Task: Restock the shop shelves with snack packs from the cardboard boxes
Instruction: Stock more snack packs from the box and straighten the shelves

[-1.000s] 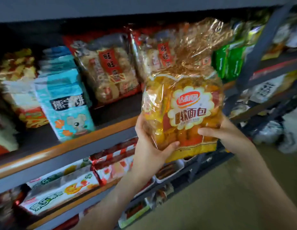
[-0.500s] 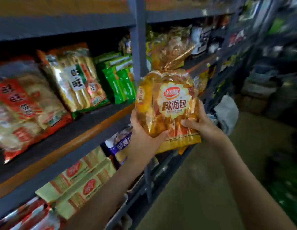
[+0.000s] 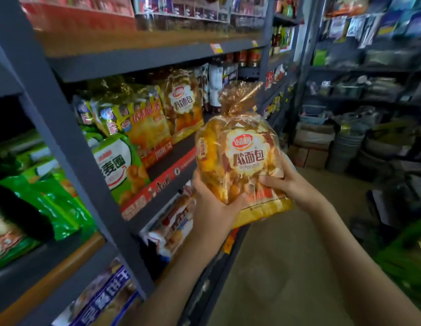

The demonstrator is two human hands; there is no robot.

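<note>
I hold a clear bag of yellow soft bread (image 3: 240, 161) upright in front of the shelving, its twisted top pointing up. My left hand (image 3: 210, 205) grips its lower left corner, thumb across the front. Its lower right side sits in my right hand (image 3: 284, 182), fingers curled over the front. On the middle shelf (image 3: 162, 182) just left of the bag stands a matching soft bread bag (image 3: 183, 107), with orange and green snack packs (image 3: 124, 161) beside it.
A grey shelf upright (image 3: 70, 147) crosses the left foreground. The lower shelf holds wrapped packs (image 3: 174, 224). The aisle floor (image 3: 275, 267) runs ahead to stacked boxes and buckets (image 3: 327, 147). More shelving lines the right side.
My view has travelled right along the shelving past rice crackers and green packs. Both hands keep the same grip on the bread bag, now beside a shelf section with matching bread.
</note>
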